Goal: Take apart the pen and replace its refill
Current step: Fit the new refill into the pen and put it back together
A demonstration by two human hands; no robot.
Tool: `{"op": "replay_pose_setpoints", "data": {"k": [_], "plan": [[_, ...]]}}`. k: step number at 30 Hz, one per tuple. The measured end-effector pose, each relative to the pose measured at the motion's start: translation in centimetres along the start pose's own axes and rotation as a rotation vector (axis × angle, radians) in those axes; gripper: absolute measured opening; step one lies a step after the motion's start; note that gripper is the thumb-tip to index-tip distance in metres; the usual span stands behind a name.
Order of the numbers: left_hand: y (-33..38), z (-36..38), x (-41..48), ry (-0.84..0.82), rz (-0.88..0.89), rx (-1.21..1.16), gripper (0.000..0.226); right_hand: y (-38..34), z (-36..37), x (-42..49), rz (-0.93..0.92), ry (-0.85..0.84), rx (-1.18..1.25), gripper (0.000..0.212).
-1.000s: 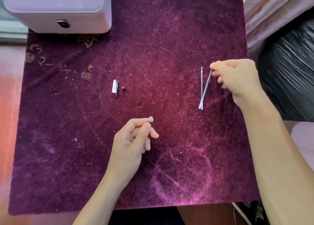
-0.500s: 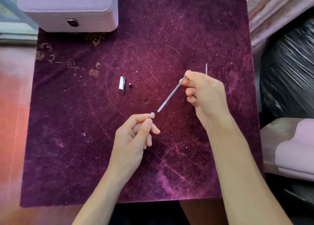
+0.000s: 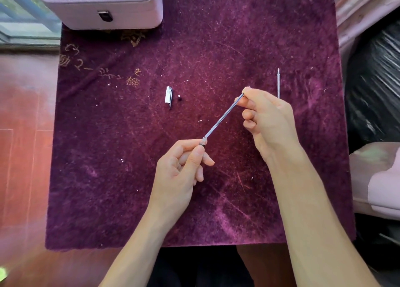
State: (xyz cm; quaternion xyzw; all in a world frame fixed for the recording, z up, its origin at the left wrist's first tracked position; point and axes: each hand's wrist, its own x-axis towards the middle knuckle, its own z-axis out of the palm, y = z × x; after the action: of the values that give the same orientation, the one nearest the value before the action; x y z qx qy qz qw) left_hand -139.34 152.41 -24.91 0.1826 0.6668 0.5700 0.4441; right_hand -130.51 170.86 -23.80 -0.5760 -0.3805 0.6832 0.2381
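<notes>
Desk: purple velvet cloth (image 3: 129,178) covers it; pale box (image 3: 101,3) at 11 o'clock.
Right hand (image 3: 268,122): pinches the refill (image 3: 223,119) by its upper end.
Left hand (image 3: 184,167): fingers closed on a small pen part (image 3: 203,141), meeting the refill's lower end.
Spare refill (image 3: 278,83): lies at 2 o'clock, partly hidden.
Clip piece (image 3: 168,94): centre, at 12 o'clock of the left hand.
Advice: keep the refill in line with the part's bore, push gently, don't bend.

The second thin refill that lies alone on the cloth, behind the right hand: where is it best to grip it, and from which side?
Probably at the far half of the spare refill, near its tip. It lies flat on the velvet cloth, pointing away from the person, and the right hand hides its near end. Pinch across the thin shaft from above with two fingertips.
</notes>
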Motion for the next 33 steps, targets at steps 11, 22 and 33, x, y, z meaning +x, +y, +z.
{"op": "replay_pose_setpoints", "data": {"k": [11, 22, 33], "plan": [[-0.1, -0.5, -0.3, -0.02, -0.011, 0.009, 0.016, 0.5, 0.0, -0.4, -0.023, -0.007, 0.01, 0.018], [-0.3, -0.9, -0.5, -0.047, -0.053, 0.033, 0.015, 0.3, -0.1, -0.7, -0.159, -0.058, -0.131, 0.015], [0.4, -0.6, -0.6, -0.051, -0.046, 0.03, 0.016, 0.0, 0.6, -1.7, -0.193, -0.171, -0.14, 0.01]]}}
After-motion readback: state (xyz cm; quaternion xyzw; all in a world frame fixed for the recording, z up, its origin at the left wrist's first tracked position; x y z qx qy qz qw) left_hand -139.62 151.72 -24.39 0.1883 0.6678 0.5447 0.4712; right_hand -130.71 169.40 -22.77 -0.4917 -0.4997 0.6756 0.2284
